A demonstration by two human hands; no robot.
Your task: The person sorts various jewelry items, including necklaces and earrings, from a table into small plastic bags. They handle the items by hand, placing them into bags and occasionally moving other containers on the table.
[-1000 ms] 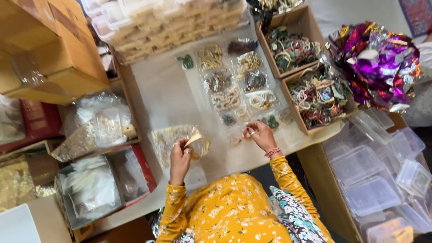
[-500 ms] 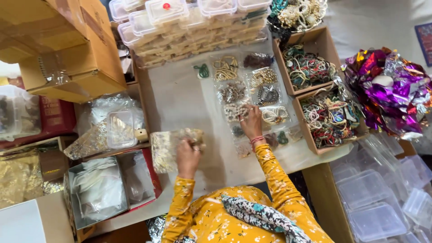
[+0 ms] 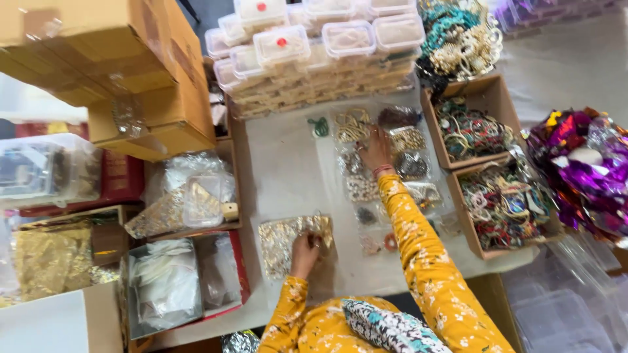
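My left hand (image 3: pixel 305 250) grips a clear packet of gold jewellery (image 3: pixel 288 238) lying on the white table (image 3: pixel 288 173). My right hand (image 3: pixel 377 150) is stretched forward, its fingers spread over a row of small clear jewellery packets (image 3: pixel 358 157), next to a packet of gold pieces (image 3: pixel 352 126) and a packet of beads (image 3: pixel 407 139). Whether it grips any of them I cannot tell. Both arms wear yellow flowered sleeves.
Stacked clear lidded boxes (image 3: pixel 307 52) line the far edge. Two cardboard trays of bangles (image 3: pixel 471 127) (image 3: pixel 507 206) stand to the right, next to purple foil decorations (image 3: pixel 582 167). Cardboard cartons (image 3: pixel 118 72) and bagged goods (image 3: pixel 176 281) crowd the left.
My right hand has reached farther forward along the row of packets, from near the table's front to its far part. My left hand stays on the gold packet. The camera view has shifted.
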